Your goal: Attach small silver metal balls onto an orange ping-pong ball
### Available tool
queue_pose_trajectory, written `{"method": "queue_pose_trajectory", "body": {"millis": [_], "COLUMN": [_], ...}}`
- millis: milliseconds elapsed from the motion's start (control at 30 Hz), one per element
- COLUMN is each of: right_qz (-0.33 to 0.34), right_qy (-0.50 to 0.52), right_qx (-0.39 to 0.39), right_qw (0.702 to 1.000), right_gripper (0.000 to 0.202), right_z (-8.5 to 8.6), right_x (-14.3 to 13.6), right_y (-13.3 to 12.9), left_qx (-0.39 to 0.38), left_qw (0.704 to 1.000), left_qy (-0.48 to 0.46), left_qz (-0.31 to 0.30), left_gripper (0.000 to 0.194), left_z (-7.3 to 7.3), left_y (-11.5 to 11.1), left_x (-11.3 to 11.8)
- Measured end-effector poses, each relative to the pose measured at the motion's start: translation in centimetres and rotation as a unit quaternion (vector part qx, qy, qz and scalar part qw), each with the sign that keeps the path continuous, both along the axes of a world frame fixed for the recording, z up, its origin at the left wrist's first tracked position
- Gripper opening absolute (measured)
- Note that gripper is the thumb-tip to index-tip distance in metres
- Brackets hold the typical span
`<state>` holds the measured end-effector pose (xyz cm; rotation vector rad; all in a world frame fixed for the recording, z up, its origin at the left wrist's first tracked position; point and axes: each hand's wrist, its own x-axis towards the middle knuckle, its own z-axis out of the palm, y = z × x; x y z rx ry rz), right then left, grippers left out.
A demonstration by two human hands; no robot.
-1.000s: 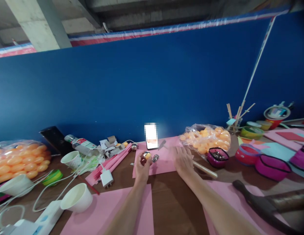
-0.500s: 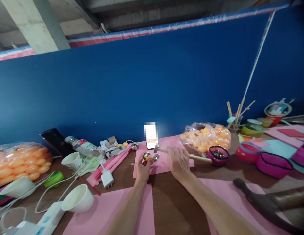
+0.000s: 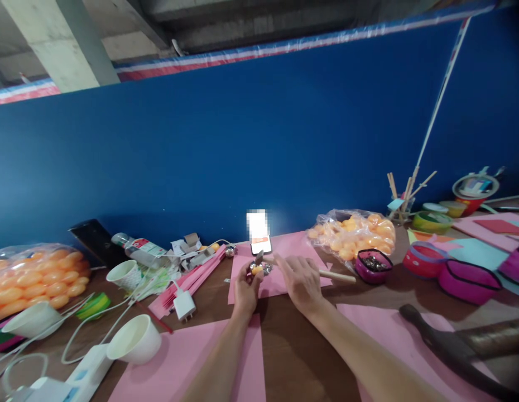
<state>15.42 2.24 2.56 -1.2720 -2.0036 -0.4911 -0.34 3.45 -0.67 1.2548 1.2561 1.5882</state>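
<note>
My left hand [image 3: 245,290] is closed around an orange ball [image 3: 256,270] partly covered with shiny silver studs. A small hammer [image 3: 338,276] with a pale wooden handle is gripped in my right hand [image 3: 302,281]. Its dark head is at the top of the ball; whether it touches cannot be made out. Just right of the ball, on a pink sheet [image 3: 280,285], lies a cluster of silver metal bits [image 3: 267,268]. Behind both hands a phone [image 3: 260,245] with a bright screen leans near the blue wall.
Bags of orange balls stand left [image 3: 46,279] and right [image 3: 351,234]. A magenta bowl [image 3: 373,277] holds small metal pieces. A large dark hammer [image 3: 443,346] lies front right. White cups [image 3: 134,340], cables and a power strip [image 3: 87,368] crowd the left side.
The small hammer has shifted left, its head moving from above the silver bits to the ball. My right hand has tilted with it. The left hand stays around the ball.
</note>
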Motion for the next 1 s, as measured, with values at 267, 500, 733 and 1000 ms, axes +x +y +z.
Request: {"method": "queue_pose_trajectory", "body": {"millis": [267, 500, 733, 1000], "right_qz": [-0.007, 0.004, 0.005, -0.018], "right_qy": [-0.004, -0.001, -0.006, 0.006], "right_qx": [-0.003, 0.000, 0.000, 0.002], "right_qw": [1.000, 1.000, 1.000, 1.000], "right_gripper": [0.036, 0.037, 0.038, 0.037], "right_z": [0.06, 0.05, 0.06, 0.30], "right_x": [0.25, 0.19, 0.33, 0.79], "right_y": [0.16, 0.06, 0.28, 0.45], "left_qx": [0.000, 0.020, 0.015, 0.003], "left_qw": [1.000, 1.000, 1.000, 1.000], "left_qy": [0.005, 0.009, -0.005, 0.006], "left_qz": [0.007, -0.009, 0.002, 0.022], "left_gripper": [0.042, 0.041, 0.041, 0.043], "left_z": [-0.02, -0.45, -0.23, -0.05], "left_y": [0.03, 0.21, 0.21, 0.03], "left_x": [-0.05, -0.02, 0.07, 0.17]}}
